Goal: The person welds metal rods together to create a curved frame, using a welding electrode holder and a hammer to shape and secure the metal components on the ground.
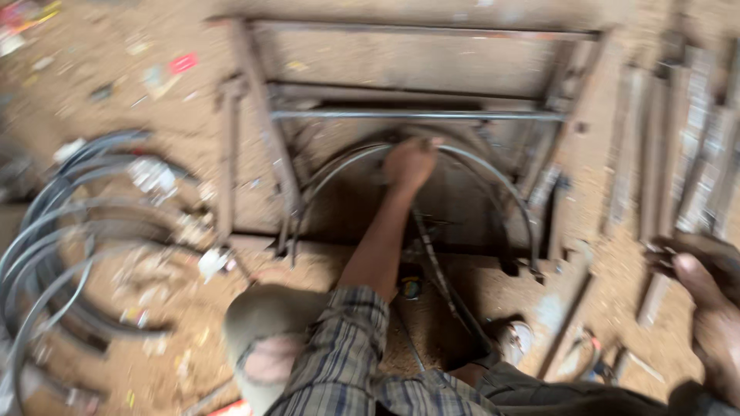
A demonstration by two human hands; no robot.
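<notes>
My left hand (410, 163) reaches forward from a plaid sleeve and is closed on the top of a curved metal rim (505, 192). The rim arches inside a rusty steel frame (266, 131) that lies on the dirt floor. A thin grey rod (347, 115) crosses the frame just beyond the hand. My right hand (713, 323) is at the right edge, its thumb against a dark piece (694, 250) beside several metal bars (655, 154). Blur hides whether it grips that piece. My knee (262, 339) shows through torn trousers at the bottom.
A pile of grey curved rims (62, 246) lies on the left. Scraps of paper and litter (154, 177) dot the sandy ground. A small tool (586, 358) lies at the lower right, and a foot (515, 339) rests near it.
</notes>
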